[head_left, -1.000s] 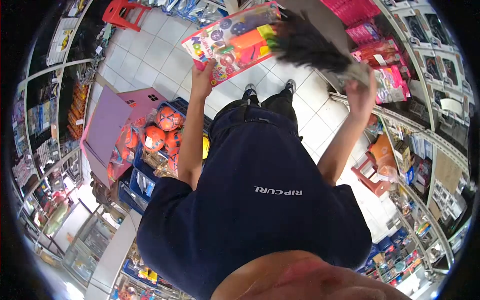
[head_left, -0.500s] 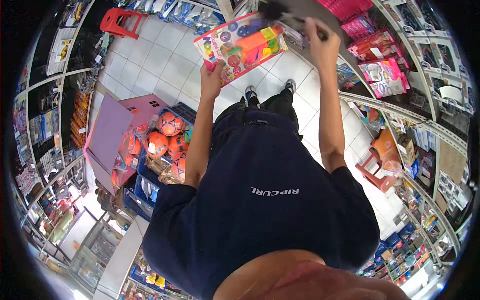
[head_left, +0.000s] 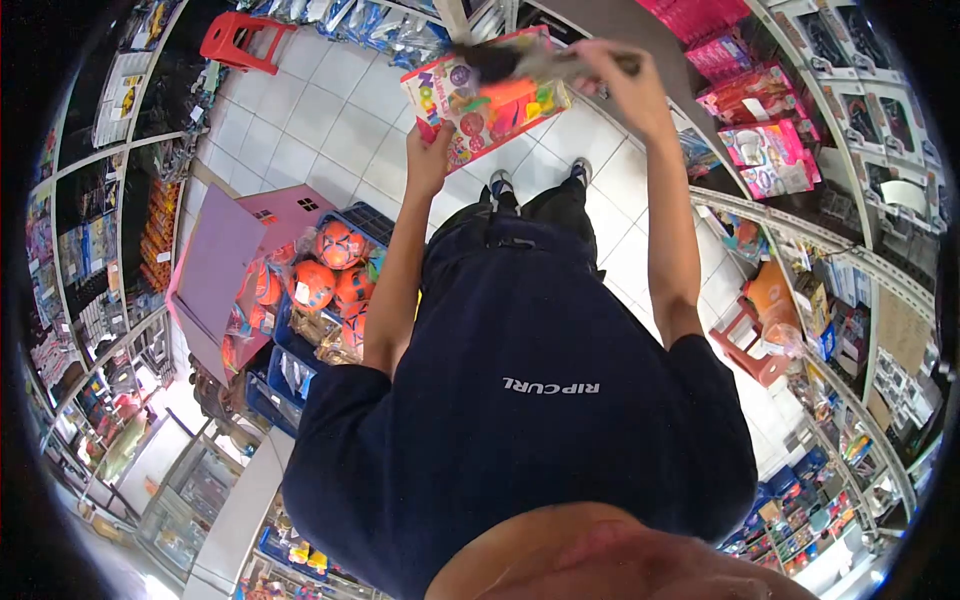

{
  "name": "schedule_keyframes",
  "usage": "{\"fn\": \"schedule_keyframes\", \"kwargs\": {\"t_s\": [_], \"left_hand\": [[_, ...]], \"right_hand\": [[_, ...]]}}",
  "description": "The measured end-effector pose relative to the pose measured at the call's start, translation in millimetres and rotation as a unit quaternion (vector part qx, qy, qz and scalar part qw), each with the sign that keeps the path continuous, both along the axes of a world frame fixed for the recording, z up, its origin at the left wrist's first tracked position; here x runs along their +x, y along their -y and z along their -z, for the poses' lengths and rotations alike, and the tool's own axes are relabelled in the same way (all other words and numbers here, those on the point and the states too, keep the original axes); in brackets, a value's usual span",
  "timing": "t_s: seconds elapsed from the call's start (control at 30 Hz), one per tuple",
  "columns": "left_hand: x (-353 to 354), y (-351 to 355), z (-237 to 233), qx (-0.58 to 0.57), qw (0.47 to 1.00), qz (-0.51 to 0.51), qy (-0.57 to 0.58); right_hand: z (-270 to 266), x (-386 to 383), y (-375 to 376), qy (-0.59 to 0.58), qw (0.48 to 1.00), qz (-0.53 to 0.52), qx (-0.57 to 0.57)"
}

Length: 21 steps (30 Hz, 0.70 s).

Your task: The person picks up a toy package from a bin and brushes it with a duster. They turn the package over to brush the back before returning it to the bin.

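Note:
A colourful toy pack (head_left: 470, 125) with a red border is held by its lower left edge in my left hand (head_left: 430, 158), above the tiled floor. My right hand (head_left: 625, 85) grips the handle of a brush (head_left: 500, 62), whose dark head is blurred by motion. The dark head lies over the upper part of the pack; whether it touches the surface cannot be made out.
Shelves with pink packs (head_left: 768, 155) stand at the right. A red stool (head_left: 240, 45) is at the upper left. Orange balls (head_left: 340, 245) fill a blue crate beside a purple toy house (head_left: 225, 230). Another red stool (head_left: 750, 345) stands at the lower right.
The brush and my right hand have moved left, so the dark head is now over the pack instead of at its upper right corner. The pack has shifted slightly right.

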<state>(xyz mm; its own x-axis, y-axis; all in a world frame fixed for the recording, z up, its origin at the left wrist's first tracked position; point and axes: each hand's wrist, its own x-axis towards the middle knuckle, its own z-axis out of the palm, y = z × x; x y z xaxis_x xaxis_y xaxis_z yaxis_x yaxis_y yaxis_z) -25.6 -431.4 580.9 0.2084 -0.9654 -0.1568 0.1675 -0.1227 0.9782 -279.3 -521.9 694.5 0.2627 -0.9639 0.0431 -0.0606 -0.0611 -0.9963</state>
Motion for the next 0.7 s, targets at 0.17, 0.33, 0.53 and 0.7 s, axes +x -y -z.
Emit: {"fn": "schedule_keyframes", "kwargs": {"t_s": [0.17,0.33,0.53,0.7], "left_hand": [[-2,-8,2,0.035,0.999,0.002,0.000],[-3,2,4,0.058,0.998,0.021,0.015],[-3,2,13,0.034,0.999,0.014,-0.008],[4,-2,16,-0.066,0.989,-0.003,0.132]], "right_hand": [[-2,1,1,-0.184,0.969,0.114,-0.121],[4,8,-9,-0.110,0.989,0.082,-0.057],[1,29,-12,-0.132,0.979,0.028,-0.154],[-6,29,-16,-0.127,0.981,-0.127,-0.068]]}}
